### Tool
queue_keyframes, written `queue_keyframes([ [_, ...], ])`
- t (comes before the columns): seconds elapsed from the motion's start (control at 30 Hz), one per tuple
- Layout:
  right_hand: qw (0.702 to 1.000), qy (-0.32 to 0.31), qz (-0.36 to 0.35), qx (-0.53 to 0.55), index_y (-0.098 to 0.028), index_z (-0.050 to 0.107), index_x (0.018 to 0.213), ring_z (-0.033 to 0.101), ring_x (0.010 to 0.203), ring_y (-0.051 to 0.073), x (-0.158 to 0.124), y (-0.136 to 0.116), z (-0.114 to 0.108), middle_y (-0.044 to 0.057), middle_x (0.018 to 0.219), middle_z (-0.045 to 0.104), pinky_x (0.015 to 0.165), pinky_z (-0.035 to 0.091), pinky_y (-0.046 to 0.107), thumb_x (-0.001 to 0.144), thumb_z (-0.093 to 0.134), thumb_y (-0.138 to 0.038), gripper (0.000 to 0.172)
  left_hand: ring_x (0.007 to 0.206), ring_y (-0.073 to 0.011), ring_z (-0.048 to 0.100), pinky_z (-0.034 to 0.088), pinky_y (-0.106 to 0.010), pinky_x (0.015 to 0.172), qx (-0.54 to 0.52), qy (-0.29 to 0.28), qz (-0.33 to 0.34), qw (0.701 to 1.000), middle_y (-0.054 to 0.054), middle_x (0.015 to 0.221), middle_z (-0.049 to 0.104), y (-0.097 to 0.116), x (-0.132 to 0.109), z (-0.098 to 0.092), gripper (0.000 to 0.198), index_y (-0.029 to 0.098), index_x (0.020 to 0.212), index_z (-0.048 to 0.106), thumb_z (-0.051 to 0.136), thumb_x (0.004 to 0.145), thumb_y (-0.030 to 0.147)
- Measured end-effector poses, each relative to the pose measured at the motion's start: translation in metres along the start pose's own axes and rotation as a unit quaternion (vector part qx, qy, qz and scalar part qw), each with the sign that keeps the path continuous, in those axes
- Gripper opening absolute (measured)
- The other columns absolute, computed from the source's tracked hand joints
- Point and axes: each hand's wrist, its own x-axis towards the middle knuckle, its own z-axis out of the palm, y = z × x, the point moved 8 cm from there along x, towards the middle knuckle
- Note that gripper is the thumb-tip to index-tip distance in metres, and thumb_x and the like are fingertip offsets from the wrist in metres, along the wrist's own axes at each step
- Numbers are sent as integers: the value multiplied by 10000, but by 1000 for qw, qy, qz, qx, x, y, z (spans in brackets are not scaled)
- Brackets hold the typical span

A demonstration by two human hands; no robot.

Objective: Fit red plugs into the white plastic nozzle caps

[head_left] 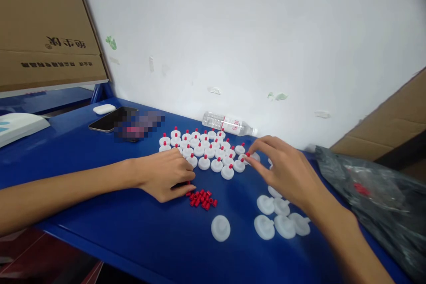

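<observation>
Thumb and index finger of my left hand (168, 173) close around a small red cap (188, 182) at the upper left edge of a pile of loose red caps (203, 199). My right hand (286, 168) pinches another red cap (247, 154) at the right end of a group of white round pieces (204, 163), most of them topped with red caps. Whether that cap sits on a white piece is partly hidden by the fingers. Below my right hand lie several white discs without caps (264, 227). One more white disc (220, 228) rests alone nearer the front edge.
Against the wall lies a clear plastic bottle (229, 124). At the left are a dark phone (113, 120), a white case (104, 109) and a white device (21, 128). A dark plastic bag (372, 204) covers the table's right side. A cardboard box (49, 22) stands far left.
</observation>
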Motion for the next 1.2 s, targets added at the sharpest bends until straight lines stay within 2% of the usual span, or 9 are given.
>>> queue_keyframes([
  [0.13, 994, -110, 21, -1, -246, 686, 845, 652, 677, 184, -2, 0, 21, 0, 783, 711, 573, 425, 290, 935, 622, -335, 141, 496, -142, 500, 311, -315, 499, 15, -30, -6, 999, -15, 594, 575, 3, 1, 6, 278, 179, 655, 555, 558, 929, 226],
  [0.23, 987, -155, 31, 15, -260, 727, 874, 665, 656, 190, -4, 0, 31, -10, 716, 720, 551, 403, 286, 941, 622, -376, 170, 499, -138, 493, 307, -311, 498, 9, -31, -15, 999, -10, 604, 569, 1, 1, 5, 254, 181, 655, 536, 562, 905, 215],
  [0.33, 988, -139, 66, 5, -279, 748, 981, 679, 658, 200, -4, 10, 24, -7, 714, 734, 562, 409, 295, 973, 557, -460, 264, 499, -137, 485, 303, -315, 495, 1, -9, -21, 1000, -7, 614, 561, 0, 0, 1, 206, 186, 664, 526, 551, 868, 190],
  [0.47, 975, -94, 172, -102, -276, 742, 973, 689, 652, 238, -8, 41, 6, 26, 755, 752, 559, 382, 322, 997, 471, -482, 341, 512, -138, 491, 305, -322, 503, 6, 6, -22, 1000, -9, 643, 568, 0, 0, -1, 169, 187, 692, 532, 540, 861, 177],
  [0.6, 942, -158, 225, -190, -224, 745, 975, 718, 728, 307, -22, 67, 15, 92, 783, 762, 599, 391, 363, 978, 509, -423, 309, 514, -130, 485, 288, -314, 493, 15, 9, -18, 1000, -11, 659, 568, 0, 2, -1, 172, 181, 721, 562, 541, 890, 199],
  [0.77, 921, -233, 243, -196, -198, 727, 1066, 734, 856, 347, -35, 81, 38, 121, 882, 774, 652, 431, 383, 948, 577, -402, 280, 480, -112, 446, 258, -314, 473, 47, 34, 6, 998, -11, 688, 587, 1, 3, -6, 182, 183, 853, 660, 519, 964, 214],
  [0.97, 928, -230, 233, -180, -186, 690, 1118, 734, 876, 337, -35, 78, 44, 120, 901, 774, 689, 445, 393, 933, 606, -384, 284, 493, -98, 477, 284, -300, 467, 59, 80, 21, 995, -3, 721, 614, 2, 0, -12, 185, 183, 991, 692, 512, 1000, 228],
  [1.13, 934, -225, 217, -172, -190, 651, 1158, 731, 865, 310, -31, 70, 44, 93, 879, 766, 694, 441, 371, 936, 611, -330, 265, 506, -77, 486, 309, -275, 479, 51, 97, 10, 994, -3, 756, 643, 0, 0, -14, 176, 183, 974, 692, 521, 1002, 216],
  [1.2, 944, -197, 207, -162, -190, 638, 1173, 728, 892, 307, -27, 67, 41, 86, 916, 762, 720, 453, 372, 943, 602, -308, 261, 510, -78, 489, 314, -268, 483, 46, 98, 3, 994, 1, 751, 640, -2, 1, -15, 165, 180, 965, 688, 532, 1000, 218],
])
